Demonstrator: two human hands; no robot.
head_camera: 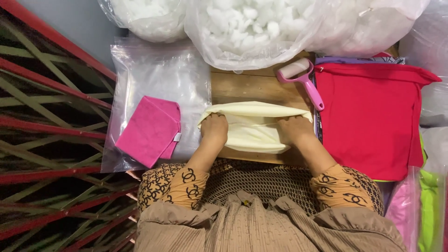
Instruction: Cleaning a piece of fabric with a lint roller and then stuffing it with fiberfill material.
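A cream fabric cover lies on the wooden table right in front of me. My left hand grips its left end and my right hand grips its right end, both with fingers tucked into the cloth and stretching its opening wide. A folded pink fabric piece rests to the left on a stack of clear plastic bags. A pink lint roller lies just beyond my right hand.
Large clear bags of white stuffing line the far edge. A stack of red fabric sits at right, with green and pink cloth below it. A red and green striped mat covers the left.
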